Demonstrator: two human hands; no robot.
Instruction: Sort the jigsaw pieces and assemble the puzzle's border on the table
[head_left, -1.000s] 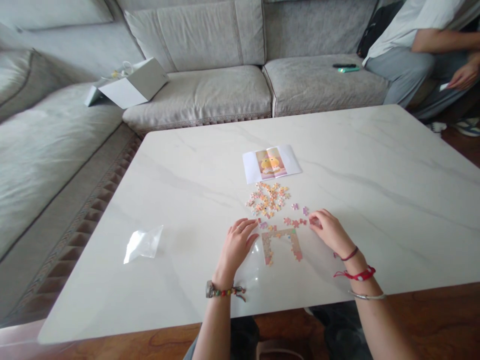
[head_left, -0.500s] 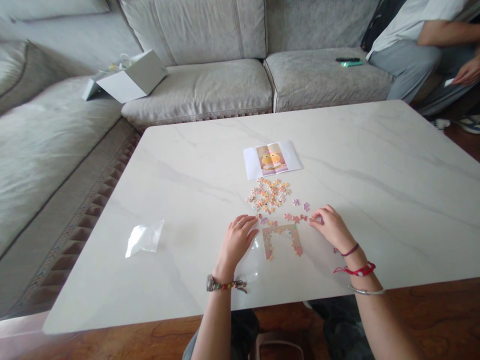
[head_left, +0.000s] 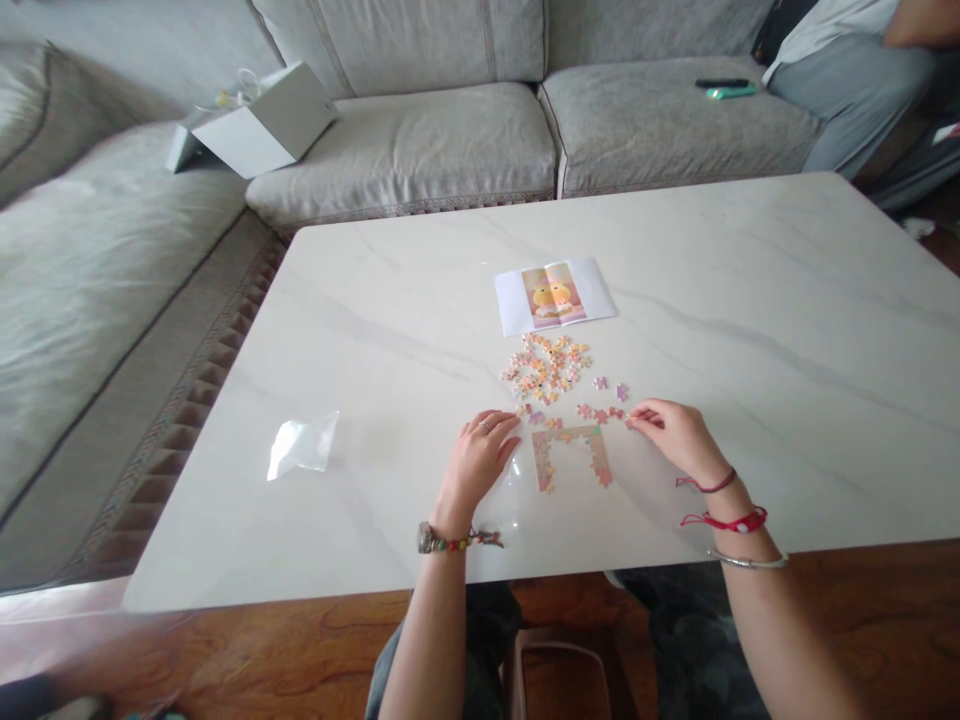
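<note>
R. hand (head_left: 666,432) narrows its pinch beside the pink pcs. (head_left: 601,416), upper rt. of the 3-sided puzzle (head_left: 568,435); can't tell if it holds one. L. hand (head_left: 480,452), half-open, stays left. Puzzle unchanged, apparently mid-sort.

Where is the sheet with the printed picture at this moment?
In the head view, the sheet lies on the white table, a little right of the image's centre, just beyond the heap of puzzle pieces, towards the sofa.
</note>
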